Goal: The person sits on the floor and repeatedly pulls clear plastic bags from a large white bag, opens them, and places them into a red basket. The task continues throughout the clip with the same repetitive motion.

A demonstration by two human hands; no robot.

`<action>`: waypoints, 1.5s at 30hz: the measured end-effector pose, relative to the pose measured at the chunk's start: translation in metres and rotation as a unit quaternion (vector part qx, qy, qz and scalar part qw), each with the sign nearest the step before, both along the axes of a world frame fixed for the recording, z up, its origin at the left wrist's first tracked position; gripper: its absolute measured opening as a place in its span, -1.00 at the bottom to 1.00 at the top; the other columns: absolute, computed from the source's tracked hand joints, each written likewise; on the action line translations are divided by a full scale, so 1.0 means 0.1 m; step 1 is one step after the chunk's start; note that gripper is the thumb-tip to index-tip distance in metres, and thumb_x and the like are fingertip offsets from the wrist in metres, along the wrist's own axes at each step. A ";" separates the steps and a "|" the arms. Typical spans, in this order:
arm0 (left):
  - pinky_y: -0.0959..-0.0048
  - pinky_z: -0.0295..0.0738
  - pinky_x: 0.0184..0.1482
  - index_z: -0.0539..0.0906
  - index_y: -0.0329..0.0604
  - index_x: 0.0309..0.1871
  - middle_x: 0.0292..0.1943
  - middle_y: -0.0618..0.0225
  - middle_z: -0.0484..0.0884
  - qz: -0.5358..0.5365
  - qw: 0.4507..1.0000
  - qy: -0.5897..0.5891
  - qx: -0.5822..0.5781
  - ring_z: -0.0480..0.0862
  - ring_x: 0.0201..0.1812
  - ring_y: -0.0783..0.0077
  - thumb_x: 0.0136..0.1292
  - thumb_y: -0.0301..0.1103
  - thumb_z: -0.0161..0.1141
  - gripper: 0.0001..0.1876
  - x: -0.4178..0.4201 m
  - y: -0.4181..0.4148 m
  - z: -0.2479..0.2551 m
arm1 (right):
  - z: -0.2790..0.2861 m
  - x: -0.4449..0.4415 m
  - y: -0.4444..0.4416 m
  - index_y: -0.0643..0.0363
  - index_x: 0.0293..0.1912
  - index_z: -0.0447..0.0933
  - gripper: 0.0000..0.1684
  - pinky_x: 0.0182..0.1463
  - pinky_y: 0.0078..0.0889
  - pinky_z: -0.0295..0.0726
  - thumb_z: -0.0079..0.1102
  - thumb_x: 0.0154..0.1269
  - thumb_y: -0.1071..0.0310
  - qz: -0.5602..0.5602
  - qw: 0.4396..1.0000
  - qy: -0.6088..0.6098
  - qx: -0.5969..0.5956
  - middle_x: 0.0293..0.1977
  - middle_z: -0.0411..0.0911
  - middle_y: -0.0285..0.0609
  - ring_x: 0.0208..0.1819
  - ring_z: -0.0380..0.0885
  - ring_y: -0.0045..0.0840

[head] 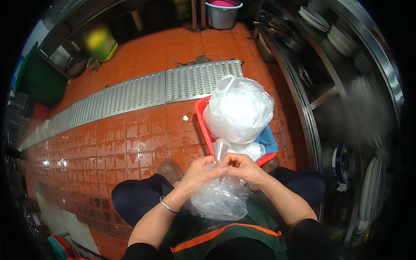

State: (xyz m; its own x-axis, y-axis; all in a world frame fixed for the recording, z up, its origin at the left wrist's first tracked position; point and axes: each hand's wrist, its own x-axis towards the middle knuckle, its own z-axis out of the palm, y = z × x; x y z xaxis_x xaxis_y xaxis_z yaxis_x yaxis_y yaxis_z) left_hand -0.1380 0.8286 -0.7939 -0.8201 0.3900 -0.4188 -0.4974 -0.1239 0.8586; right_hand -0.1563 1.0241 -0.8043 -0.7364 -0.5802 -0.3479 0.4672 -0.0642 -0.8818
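My left hand and my right hand meet in front of me, thumbs close together. Between them they pinch the gathered neck of a clear plastic bag, whose crumpled body rests at my lap. A flap of the film stands up above my fingers. Just beyond lies a red plastic basket on the floor. It carries a large, full translucent plastic bag with white contents that I cannot make out. Beside that bag are a blue cloth and a smaller white plastic bag.
Wet orange floor tiles surround me, crossed by a perforated metal drain cover. On the right, a metal shelf rack holds stacked plates. A grey bucket and a green bin stand farther off.
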 end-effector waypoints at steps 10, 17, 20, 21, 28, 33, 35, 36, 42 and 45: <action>0.59 0.53 -0.36 0.56 -0.14 -0.24 -0.27 0.34 0.68 0.114 0.971 -0.091 0.190 0.62 -0.38 0.62 0.34 -0.33 0.24 -0.88 -0.05 -0.19 0.17 | -0.10 -0.16 0.15 0.14 -0.44 0.46 -0.81 -0.39 -0.68 0.41 0.29 0.23 0.41 -0.166 0.984 -0.024 0.061 -0.49 0.50 -0.39 -0.45 0.44 -0.77; 0.60 0.46 -0.44 0.53 -0.17 -0.27 -0.37 0.41 0.62 0.072 0.989 -0.067 0.109 0.58 -0.45 0.66 0.24 -0.39 0.32 -0.84 -0.01 -0.09 0.11 | -0.19 -0.05 0.02 0.19 -0.34 0.43 -0.87 -0.29 -0.66 0.46 0.18 0.31 0.42 -0.197 0.979 0.003 0.044 -0.45 0.50 -0.38 -0.37 0.46 -0.76; 0.62 0.42 -0.47 0.55 -0.16 -0.39 -0.48 0.48 0.58 0.075 0.995 -0.058 -0.011 0.55 -0.50 0.68 0.16 -0.40 0.38 -0.82 0.04 -0.03 -0.07 | -0.13 -0.02 -0.06 0.17 -0.24 0.41 -0.92 -0.18 -0.62 0.47 0.08 0.38 0.39 -0.238 0.965 -0.066 -0.085 -0.33 0.51 -0.35 -0.27 0.47 -0.73; 0.63 0.39 -0.50 0.54 -0.16 -0.50 -0.56 0.51 0.55 0.119 0.991 -0.061 -0.031 0.53 -0.54 0.68 0.13 -0.43 0.38 -0.80 0.04 -0.01 -0.18 | 0.01 0.02 -0.10 0.17 -0.23 0.41 -0.92 -0.16 -0.62 0.46 0.07 0.39 0.39 -0.237 0.960 -0.101 -0.111 -0.32 0.52 -0.34 -0.26 0.47 -0.72; 0.64 0.23 -0.55 0.42 -0.13 -0.62 -0.64 0.58 0.43 0.276 0.959 0.022 -0.059 0.38 -0.58 0.75 0.04 -0.57 0.25 -0.76 -0.13 -0.38 -0.14 | 0.01 -0.16 0.19 0.06 -0.37 0.28 -0.76 -0.35 -0.62 0.31 0.20 0.20 0.49 -0.159 0.976 -0.045 -0.139 -0.52 0.26 -0.45 -0.48 0.26 -0.73; 0.63 0.19 -0.53 0.36 -0.17 -0.61 -0.64 0.59 0.34 0.252 0.933 0.180 -0.184 0.29 -0.54 0.77 0.02 -0.59 0.20 -0.77 -0.08 -0.36 0.02 | 0.26 -0.14 0.08 0.12 -0.36 0.27 -0.77 -0.47 -0.57 0.37 0.16 0.19 0.54 -0.079 0.904 0.311 0.284 -0.61 0.27 -0.45 -0.57 0.29 -0.74; 0.54 0.27 -0.50 0.39 -0.26 -0.56 -0.63 0.45 0.38 0.164 0.914 0.286 -0.235 0.37 -0.52 0.66 -0.02 -0.60 0.20 -0.83 0.01 -0.27 0.14 | 0.13 -0.23 0.18 0.13 -0.36 0.27 -0.78 -0.58 -0.60 0.35 0.15 0.19 0.56 -0.215 0.950 0.158 0.165 -0.64 0.28 -0.45 -0.64 0.30 -0.75; 0.48 0.34 -0.46 0.44 -0.30 -0.51 -0.59 0.32 0.42 0.131 0.871 0.373 -0.291 0.45 -0.50 0.55 -0.05 -0.61 0.19 -0.88 0.08 -0.21 0.06 | 0.03 -0.28 0.23 0.14 -0.36 0.27 -0.78 -0.63 -0.62 0.34 0.15 0.18 0.58 -0.277 0.952 0.079 0.100 -0.66 0.28 -0.44 -0.67 0.30 -0.76; 0.52 0.37 -0.36 0.39 -0.16 -0.55 -0.50 0.39 0.51 0.173 0.961 0.187 -0.111 0.52 -0.41 0.50 -0.04 -0.61 0.18 -0.82 0.06 -0.26 0.25 | -0.34 -0.23 0.30 0.12 -0.32 0.27 -0.77 -0.74 -0.57 0.31 0.19 0.27 0.48 -0.328 0.889 0.210 0.241 -0.62 0.33 -0.41 -0.70 0.28 -0.75; 0.44 0.47 -0.12 0.31 -0.11 -0.58 -0.48 0.34 0.52 0.317 0.934 0.147 0.075 0.51 -0.35 0.47 0.01 -0.67 0.14 -0.74 -0.03 -0.37 0.37 | -0.46 0.05 0.05 0.16 -0.29 0.30 -0.79 -0.75 -0.44 0.46 0.15 0.33 0.34 -0.202 0.960 0.032 0.192 -0.53 0.44 -0.24 -0.68 0.43 -0.61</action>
State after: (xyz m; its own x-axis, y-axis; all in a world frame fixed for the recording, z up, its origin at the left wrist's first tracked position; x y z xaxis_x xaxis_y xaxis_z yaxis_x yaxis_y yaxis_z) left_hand -0.1405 0.7912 -0.7572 -0.9768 -0.1776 -0.1193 -0.0289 -0.4429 0.8961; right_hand -0.1514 1.0289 -0.8502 -0.9017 -0.0813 -0.4247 0.4159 0.1063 -0.9032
